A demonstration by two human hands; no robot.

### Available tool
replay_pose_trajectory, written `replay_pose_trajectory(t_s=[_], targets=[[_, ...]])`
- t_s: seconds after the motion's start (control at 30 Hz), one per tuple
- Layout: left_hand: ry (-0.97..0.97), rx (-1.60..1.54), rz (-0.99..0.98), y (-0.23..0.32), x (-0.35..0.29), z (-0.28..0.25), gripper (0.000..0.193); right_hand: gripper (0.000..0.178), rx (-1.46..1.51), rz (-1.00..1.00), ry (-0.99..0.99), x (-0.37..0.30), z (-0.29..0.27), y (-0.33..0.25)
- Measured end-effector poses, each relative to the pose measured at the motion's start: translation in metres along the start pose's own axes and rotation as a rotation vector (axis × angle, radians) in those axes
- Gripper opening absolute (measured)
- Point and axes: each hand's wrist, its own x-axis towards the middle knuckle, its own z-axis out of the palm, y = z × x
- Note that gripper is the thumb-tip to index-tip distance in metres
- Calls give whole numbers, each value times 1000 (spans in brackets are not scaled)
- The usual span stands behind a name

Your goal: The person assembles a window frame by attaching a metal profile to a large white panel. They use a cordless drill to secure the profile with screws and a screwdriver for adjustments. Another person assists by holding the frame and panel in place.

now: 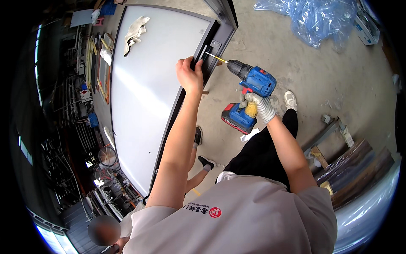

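Observation:
My gloved right hand (260, 106) grips a blue and black cordless drill (259, 80) by its handle. A long driver bit (218, 58) runs from the chuck to a dark metal frame (213, 63) along the edge of a pale grey door panel (148, 84). The bit's tip meets the frame beside a small metal plate with screws (215, 44). My bare left hand (190, 77) rests at the frame's inner edge, close to the bit's tip. Its fingers and thumb are bent together on a dark part there, partly hidden by the fingers.
A crumpled off-white glove or cloth (135, 34) lies on the panel. Blue plastic film (319, 19) is heaped on the floor at the far right. Wrapped boards (355, 171) and metal profiles (323, 137) lie at the right. Another person (105, 230) is at the lower left.

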Motion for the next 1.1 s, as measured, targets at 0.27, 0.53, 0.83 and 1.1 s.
replay_pose_trajectory(t_s=[0.27,0.53,0.83,1.1], targets=[[4,21,0,3,0,-1,23,20,28,6,16,-11,19,-17],[18,28,4,0,0,0,22,18,-22,19,60,-8,16,-18],[-8,-9,-64,2,0,3,22,19,77,35,39,-6,19,1],[16,54,-53,8,-3,1,22,18,-11,4,81,-5,13,6]])
